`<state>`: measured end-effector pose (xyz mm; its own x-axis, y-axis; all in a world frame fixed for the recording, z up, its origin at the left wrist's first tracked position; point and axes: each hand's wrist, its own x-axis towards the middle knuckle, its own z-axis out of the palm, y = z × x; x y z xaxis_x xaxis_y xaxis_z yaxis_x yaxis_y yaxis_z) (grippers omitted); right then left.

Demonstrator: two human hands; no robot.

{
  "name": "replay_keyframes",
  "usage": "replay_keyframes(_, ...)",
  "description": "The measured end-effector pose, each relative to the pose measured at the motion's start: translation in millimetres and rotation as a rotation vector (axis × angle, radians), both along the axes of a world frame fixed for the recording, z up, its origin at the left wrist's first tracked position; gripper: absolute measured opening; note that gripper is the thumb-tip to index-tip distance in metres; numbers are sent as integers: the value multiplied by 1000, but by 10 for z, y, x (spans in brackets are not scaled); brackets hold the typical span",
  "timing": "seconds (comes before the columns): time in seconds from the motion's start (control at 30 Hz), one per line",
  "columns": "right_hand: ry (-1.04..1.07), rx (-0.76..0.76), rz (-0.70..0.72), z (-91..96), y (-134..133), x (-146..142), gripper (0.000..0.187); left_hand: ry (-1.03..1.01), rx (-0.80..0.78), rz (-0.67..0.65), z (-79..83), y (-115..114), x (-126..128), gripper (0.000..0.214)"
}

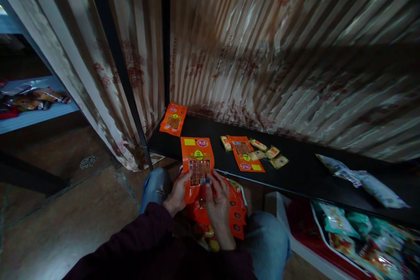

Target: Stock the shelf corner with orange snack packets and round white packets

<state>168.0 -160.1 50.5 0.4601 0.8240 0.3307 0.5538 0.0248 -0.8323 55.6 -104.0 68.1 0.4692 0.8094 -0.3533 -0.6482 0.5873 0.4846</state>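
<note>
L hand (177,194), R hand (218,201) fingers round 1 orange pkt (197,162); shelf (302,170): 2 orange pkts (244,153), 5 yellow sachets (278,162)

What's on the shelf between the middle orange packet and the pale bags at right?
Head view: small yellow packets beside the orange packet, then bare black shelf up to the pale bags.

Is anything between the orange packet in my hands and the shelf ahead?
Nothing visible. The left hand and right hand hold the packet; the shelf behind it is bare, other packets lie to either side.
</note>
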Motion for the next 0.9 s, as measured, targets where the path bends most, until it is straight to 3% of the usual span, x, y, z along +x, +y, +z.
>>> replay_keyframes(0.13,217,-55,-129,16,32,71,56,-61,-57,-155,59,16,-86,36)
replay_keyframes(0.23,460,-105,-86,51,60,106,52,-90,-49,-166,56,19,-113,35)
replay_keyframes(0.37,651,-58,-37,97,104,110,42,-63,-45,-169,45,40,-126,34)
replay_keyframes(0.57,681,-9,7,84,162,104,34,-88,-100,-215,81,127,-126,42)
replay_keyframes(0.77,659,-19,28,94,172,120,36,-90,-22,-116,74,231,-127,37)
replay_keyframes(0.9,614,-25,26,99,215,133,36,-146,-35,-175,92,264,-141,39)
